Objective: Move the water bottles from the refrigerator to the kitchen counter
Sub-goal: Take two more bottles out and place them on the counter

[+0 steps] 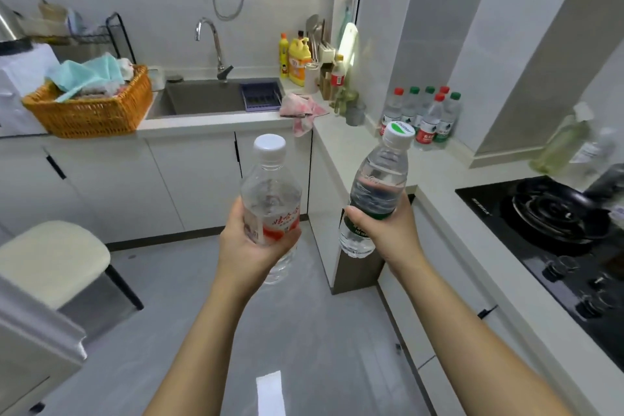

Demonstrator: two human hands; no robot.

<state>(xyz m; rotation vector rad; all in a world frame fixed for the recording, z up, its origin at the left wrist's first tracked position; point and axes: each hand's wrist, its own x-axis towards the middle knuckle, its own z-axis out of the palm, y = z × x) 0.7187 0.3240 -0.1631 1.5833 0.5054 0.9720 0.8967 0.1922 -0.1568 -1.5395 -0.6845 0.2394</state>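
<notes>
L hand (251, 243) grips red bottle (270, 199), R hand (385, 230) green bottle (376, 186). Risk: knocking cluster (423, 115) ahead-right on counter (364, 159) when setting down.

Single wide head-worn view — faces forward and down, fairly near the corner kitchen counter (347, 149).
</notes>
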